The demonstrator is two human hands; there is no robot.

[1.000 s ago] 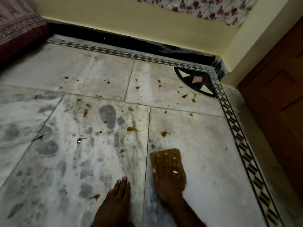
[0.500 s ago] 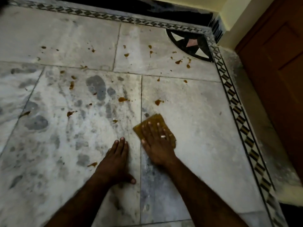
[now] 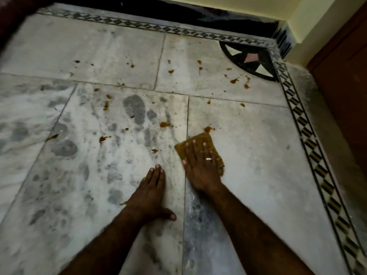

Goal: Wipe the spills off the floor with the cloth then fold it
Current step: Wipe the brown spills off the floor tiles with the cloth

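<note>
A small brown-yellow cloth (image 3: 200, 140) lies flat on the grey marble floor (image 3: 248, 155). My right hand (image 3: 200, 167) presses down on it with fingers spread, a ring on one finger. My left hand (image 3: 151, 193) rests flat on the floor just to the left, palm down, holding nothing. Several brown spills dot the tiles: one (image 3: 208, 129) just beyond the cloth's far edge, another (image 3: 164, 124) to its left, a small one (image 3: 154, 150) near my left fingertips, and more scattered farther back (image 3: 234, 80).
A patterned black-and-tan border strip (image 3: 309, 139) runs along the right side and far edge. A dark inlaid corner motif (image 3: 248, 58) sits at the back right. A brown wooden door (image 3: 343, 92) stands on the right, a yellow wall (image 3: 309, 18) behind.
The view has shifted, so both forearms are now in sight. My right hand has slid the cloth left and turned it askew beside the tile joint.
</note>
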